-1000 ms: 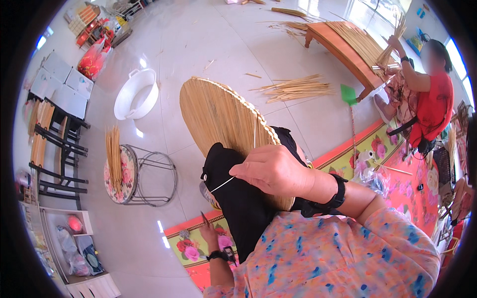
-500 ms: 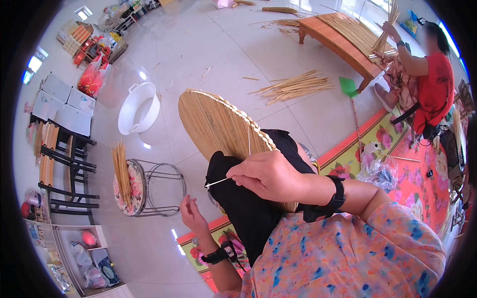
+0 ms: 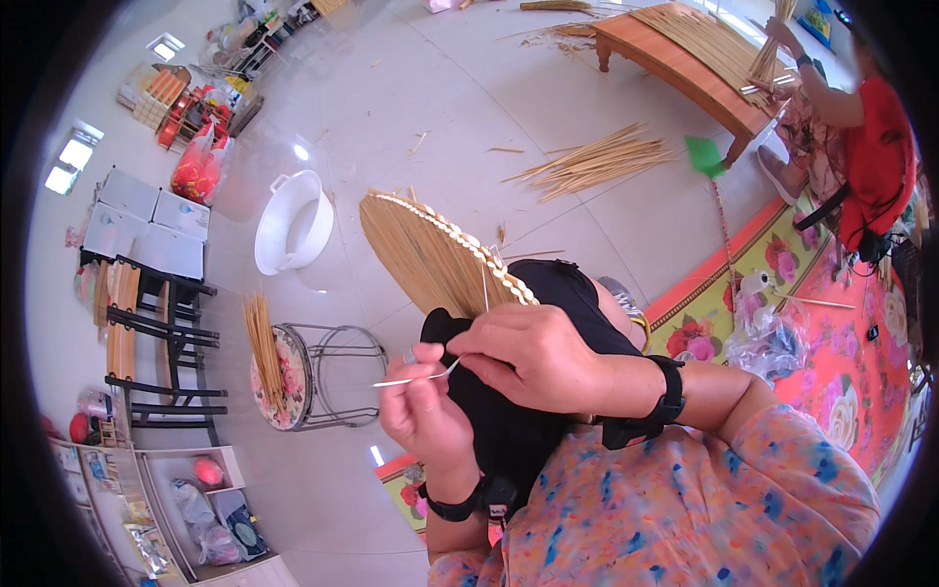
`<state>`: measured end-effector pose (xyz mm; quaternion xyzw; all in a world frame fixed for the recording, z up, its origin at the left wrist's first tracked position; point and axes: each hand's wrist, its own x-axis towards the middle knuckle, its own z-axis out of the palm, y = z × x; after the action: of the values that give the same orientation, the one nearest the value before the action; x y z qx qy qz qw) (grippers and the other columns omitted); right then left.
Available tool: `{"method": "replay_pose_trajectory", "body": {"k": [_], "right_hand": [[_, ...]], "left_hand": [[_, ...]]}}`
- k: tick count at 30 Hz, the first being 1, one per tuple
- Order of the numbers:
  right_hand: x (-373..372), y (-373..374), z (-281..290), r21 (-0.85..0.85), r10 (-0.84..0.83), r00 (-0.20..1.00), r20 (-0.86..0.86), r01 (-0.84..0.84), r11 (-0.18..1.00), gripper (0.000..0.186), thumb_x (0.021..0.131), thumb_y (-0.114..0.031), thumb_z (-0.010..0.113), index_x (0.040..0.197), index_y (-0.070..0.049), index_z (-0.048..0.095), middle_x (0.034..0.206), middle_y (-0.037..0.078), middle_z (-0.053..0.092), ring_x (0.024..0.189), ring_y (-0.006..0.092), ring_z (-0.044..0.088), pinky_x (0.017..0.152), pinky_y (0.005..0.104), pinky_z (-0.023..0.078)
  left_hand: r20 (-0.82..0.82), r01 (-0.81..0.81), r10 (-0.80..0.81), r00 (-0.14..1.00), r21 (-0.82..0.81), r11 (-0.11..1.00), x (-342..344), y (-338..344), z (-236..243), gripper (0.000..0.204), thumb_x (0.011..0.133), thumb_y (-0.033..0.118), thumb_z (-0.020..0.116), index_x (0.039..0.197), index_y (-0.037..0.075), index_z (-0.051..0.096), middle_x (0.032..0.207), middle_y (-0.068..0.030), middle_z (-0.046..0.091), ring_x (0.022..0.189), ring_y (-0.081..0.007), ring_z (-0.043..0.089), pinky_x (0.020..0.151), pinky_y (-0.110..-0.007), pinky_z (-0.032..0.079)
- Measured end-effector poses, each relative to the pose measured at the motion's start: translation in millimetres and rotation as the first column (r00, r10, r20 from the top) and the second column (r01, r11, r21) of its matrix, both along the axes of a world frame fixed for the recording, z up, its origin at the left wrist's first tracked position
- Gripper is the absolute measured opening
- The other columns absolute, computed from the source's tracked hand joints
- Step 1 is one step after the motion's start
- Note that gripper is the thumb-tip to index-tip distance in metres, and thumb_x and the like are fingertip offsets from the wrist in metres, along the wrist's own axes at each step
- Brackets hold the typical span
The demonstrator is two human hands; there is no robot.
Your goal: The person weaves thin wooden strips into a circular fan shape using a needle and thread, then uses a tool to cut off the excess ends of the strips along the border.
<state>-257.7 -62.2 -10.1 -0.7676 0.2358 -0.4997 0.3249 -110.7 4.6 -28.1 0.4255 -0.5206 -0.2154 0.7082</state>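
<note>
A tan panel of straw-like stalks point(image 3: 416, 249) lies tilted across my lap, its upper edge bound with a braided pale border point(image 3: 469, 241). From that border a thin white strand runs down to my right hand point(image 3: 538, 354), whose fingers are pinched on it. Just left of it, my left hand point(image 3: 428, 411) is closed with thumb and fingertips on the strand's free end point(image 3: 391, 383), which sticks out to the left. A short bent stretch of strand spans the gap between the hands. The panel's lower part is hidden behind my right hand and the black cloth point(image 3: 509, 411) on my lap.
At left, a round stool point(image 3: 293, 377) bears a bundle of stalks point(image 3: 262, 352), with a white tub point(image 3: 295, 223) beyond. Loose stalks point(image 3: 597, 164) lie on the floor. A co-worker in red point(image 3: 880, 157) handles stalks by a wooden bench point(image 3: 675, 73) at far right.
My left hand has risen and moved right from beside the stool to the strand, closing on its free end. My right hand keeps its pinch. The whole view has shifted slightly.
</note>
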Motion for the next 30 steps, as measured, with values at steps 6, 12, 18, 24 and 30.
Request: {"method": "replay_pose_trajectory", "body": {"k": [6, 12, 18, 24, 30], "right_hand": [[-10, -21, -13, -0.08, -0.473, 0.881, -0.03, 0.47, 0.879, 0.037, 0.071, -0.004, 0.072, 0.107, -0.006, 0.062, 0.108, 0.012, 0.057, 0.099, 0.0329, 0.056, 0.081, 0.0407, 0.05], [-11, -27, -24, 0.294, -0.362, 0.932, -0.021, 0.351, 0.889, 0.034, 0.077, -0.009, 0.071, 0.11, -0.005, 0.061, 0.105, 0.014, 0.057, 0.09, 0.0327, 0.059, 0.078, 0.0386, 0.051], [-11, -29, -29, 0.407, -0.27, 0.963, 0.017, 0.24, 0.881, 0.032, 0.078, -0.006, 0.069, 0.109, -0.004, 0.061, 0.1, 0.015, 0.056, 0.081, 0.0341, 0.062, 0.073, 0.0392, 0.052], [2, -12, -23, 0.373, -0.187, 0.979, 0.08, 0.145, 0.916, 0.034, 0.077, -0.002, 0.07, 0.109, -0.002, 0.061, 0.096, 0.015, 0.059, 0.081, 0.036, 0.062, 0.069, 0.0402, 0.053], [12, -3, -24, 0.332, -0.167, 0.975, 0.147, 0.11, 0.937, 0.034, 0.078, -0.003, 0.071, 0.11, -0.002, 0.063, 0.097, 0.015, 0.06, 0.079, 0.0327, 0.064, 0.066, 0.0372, 0.055]], "left_hand": [[-0.5, 0.2, -0.144, 0.854, 0.061, 0.978, 65, 29, -18, 0.014, 0.104, 0.022, 0.049, 0.107, 0.009, 0.05, 0.09, -0.0041, 0.059, 0.066, -0.0102, 0.049, 0.056, -0.026, 0.041], [-0.502, -0.211, 0.332, 0.798, 0.283, 0.935, 255, 143, -36, 0.015, 0.099, 0.021, 0.058, 0.092, 0.008, 0.056, 0.07, 0.0041, 0.053, 0.059, -0.0036, 0.049, 0.049, -0.018, 0.038], [-0.105, -0.795, 0.846, 0.522, 0.299, 0.528, 154, 77, 3, 0.013, 0.097, 0.017, 0.059, 0.097, 0.004, 0.059, 0.072, 0.0, 0.055, 0.058, -0.0084, 0.051, 0.051, -0.02, 0.041], [0.156, -0.255, 0.206, 0.966, 0.454, 0.854, 9, -1, 21, 0.025, 0.088, -0.006, 0.06, 0.113, -0.004, 0.058, 0.086, -0.005, 0.061, 0.069, -0.0099, 0.058, 0.063, -0.022, 0.049], [0.225, -0.351, 0.277, 0.934, 0.441, 0.826, -23, -28, 0, 0.024, 0.094, -0.004, 0.058, 0.117, -0.009, 0.058, 0.091, -0.0103, 0.068, 0.074, -0.0086, 0.063, 0.065, -0.021, 0.05]]}}
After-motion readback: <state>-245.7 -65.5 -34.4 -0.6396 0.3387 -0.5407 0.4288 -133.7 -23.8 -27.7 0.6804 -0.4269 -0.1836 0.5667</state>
